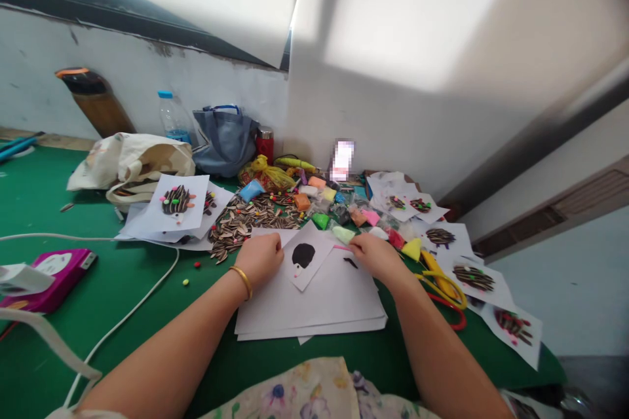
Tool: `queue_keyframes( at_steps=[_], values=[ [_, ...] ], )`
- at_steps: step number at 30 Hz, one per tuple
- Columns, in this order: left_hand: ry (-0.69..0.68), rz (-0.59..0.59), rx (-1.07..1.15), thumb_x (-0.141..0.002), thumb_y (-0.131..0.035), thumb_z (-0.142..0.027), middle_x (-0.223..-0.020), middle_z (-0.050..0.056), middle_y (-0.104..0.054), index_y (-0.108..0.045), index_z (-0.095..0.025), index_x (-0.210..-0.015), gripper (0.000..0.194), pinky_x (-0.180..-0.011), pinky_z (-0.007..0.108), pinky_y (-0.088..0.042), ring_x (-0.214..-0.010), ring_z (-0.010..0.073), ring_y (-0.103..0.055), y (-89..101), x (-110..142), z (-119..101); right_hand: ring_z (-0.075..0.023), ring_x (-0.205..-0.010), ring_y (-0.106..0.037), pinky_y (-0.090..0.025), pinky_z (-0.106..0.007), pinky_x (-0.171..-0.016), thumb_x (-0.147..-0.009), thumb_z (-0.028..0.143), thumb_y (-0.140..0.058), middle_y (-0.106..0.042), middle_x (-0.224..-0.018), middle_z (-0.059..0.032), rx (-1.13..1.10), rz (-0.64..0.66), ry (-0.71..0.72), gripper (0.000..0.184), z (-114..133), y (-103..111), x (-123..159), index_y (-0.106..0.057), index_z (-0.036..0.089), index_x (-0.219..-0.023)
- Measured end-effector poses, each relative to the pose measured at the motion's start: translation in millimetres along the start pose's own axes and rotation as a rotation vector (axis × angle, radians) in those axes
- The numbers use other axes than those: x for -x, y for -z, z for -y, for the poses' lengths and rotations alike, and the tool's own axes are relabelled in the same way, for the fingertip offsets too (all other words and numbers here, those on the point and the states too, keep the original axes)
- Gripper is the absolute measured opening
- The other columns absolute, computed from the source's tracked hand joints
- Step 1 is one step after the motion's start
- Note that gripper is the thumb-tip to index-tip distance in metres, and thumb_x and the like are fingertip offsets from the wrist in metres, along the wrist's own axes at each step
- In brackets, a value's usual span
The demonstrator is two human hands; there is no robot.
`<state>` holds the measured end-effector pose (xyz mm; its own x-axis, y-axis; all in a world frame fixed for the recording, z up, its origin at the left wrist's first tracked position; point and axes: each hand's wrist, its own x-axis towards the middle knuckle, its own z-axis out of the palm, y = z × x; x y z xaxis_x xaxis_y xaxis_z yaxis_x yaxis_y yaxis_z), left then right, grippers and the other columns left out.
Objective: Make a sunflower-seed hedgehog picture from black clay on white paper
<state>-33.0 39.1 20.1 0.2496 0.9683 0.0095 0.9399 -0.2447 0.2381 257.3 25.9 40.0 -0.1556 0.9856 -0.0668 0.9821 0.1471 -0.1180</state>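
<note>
In front of me a small white card (314, 243) lies tilted on a stack of white paper (309, 314). The card carries a black hedgehog-like shape (303, 255) with a pale, pointed face below it. My left hand (260, 258) rests closed on the left side of the stack, beside the card; whatever its fingers hold is hidden. My right hand (376, 255) is pinched on the end of a thin pink strip (341, 247), just right of the card. A small dark piece (350, 262) lies on the paper below that hand.
Sunflower seeds (236, 226) are heaped behind my left hand. Colored clay packets (322, 220) spread behind the card. Finished seed-hedgehog cards lie left (179, 209) and right (474, 278). Yellow-handled scissors (445, 285) are by my right forearm; a white cable (142, 304) crosses the green table at left.
</note>
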Motion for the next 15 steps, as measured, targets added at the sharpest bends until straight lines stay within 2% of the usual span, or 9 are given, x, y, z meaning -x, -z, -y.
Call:
queue_keyframes(
  at_steps=[3, 5, 8, 11, 13, 15],
  values=[
    [0.022, 0.015, 0.006, -0.082, -0.047, -0.028, -0.078, 0.007, -0.070, -0.061, -0.021, -0.080, 0.016, -0.063, 0.031, -0.038, -0.075, 0.0242, -0.064, 0.2, 1.1, -1.4, -0.0197, -0.090, -0.058, -0.036, -0.027, -0.071, -0.089, 0.033, -0.051, -0.065, -0.101, -0.0066, 0.055, -0.175, -0.117, 0.022, -15.3, 1.6, -19.6, -0.068, 0.023, -0.098],
    [0.029, 0.020, 0.011, -0.083, -0.046, -0.029, -0.077, 0.006, -0.070, -0.060, -0.022, -0.080, 0.016, -0.061, 0.031, -0.037, -0.073, 0.0241, -0.064, 0.0, 1.5, -1.8, -0.0230, -0.098, -0.056, -0.037, -0.029, -0.079, -0.088, 0.038, -0.053, -0.063, -0.104, -0.0100, 0.105, -0.293, -0.195, 0.029, -23.8, -0.1, -36.7, -0.066, 0.021, -0.107],
    [0.021, 0.010, 0.015, -0.082, -0.049, -0.032, -0.077, 0.006, -0.069, -0.060, -0.022, -0.080, 0.015, -0.062, 0.031, -0.037, -0.074, 0.0242, -0.064, -0.2, 2.1, -1.5, -0.0259, -0.101, -0.053, -0.039, -0.033, -0.081, -0.086, 0.048, -0.054, -0.060, -0.105, -0.0121, 0.150, -0.315, -0.287, 0.035, -30.4, -6.4, -60.1, -0.068, 0.020, -0.102],
    [-0.019, -0.061, 0.025, -0.083, -0.052, -0.035, -0.079, 0.006, -0.069, -0.059, -0.021, -0.080, 0.015, -0.065, 0.032, -0.037, -0.077, 0.0244, -0.063, -0.1, 2.2, -0.3, -0.0264, -0.098, -0.053, -0.039, -0.035, -0.080, -0.085, 0.048, -0.055, -0.059, -0.102, -0.0121, 0.146, -0.311, -0.315, 0.033, -33.1, -12.3, -73.6, -0.069, 0.019, -0.090],
    [-0.047, -0.136, 0.042, -0.083, -0.053, -0.035, -0.079, 0.006, -0.068, -0.059, -0.021, -0.081, 0.015, -0.066, 0.033, -0.038, -0.077, 0.0238, -0.062, 0.4, 1.6, 0.5, -0.0271, -0.098, -0.052, -0.039, -0.036, -0.081, -0.087, 0.046, -0.052, -0.059, -0.101, -0.0125, 0.110, -0.408, -0.330, 0.032, -34.7, -12.7, -75.8, -0.068, 0.018, -0.089],
    [-0.064, -0.206, 0.090, -0.084, -0.054, -0.034, -0.079, 0.005, -0.066, -0.059, -0.020, -0.081, 0.015, -0.067, 0.033, -0.038, -0.076, 0.0224, -0.060, 0.9, 0.7, 0.7, -0.0286, -0.102, -0.050, -0.039, -0.038, -0.084, -0.087, 0.044, -0.051, -0.058, -0.104, -0.0136, 0.037, -0.584, -0.338, 0.031, -34.4, -9.8, -72.7, -0.066, 0.017, -0.092]
  ],
)
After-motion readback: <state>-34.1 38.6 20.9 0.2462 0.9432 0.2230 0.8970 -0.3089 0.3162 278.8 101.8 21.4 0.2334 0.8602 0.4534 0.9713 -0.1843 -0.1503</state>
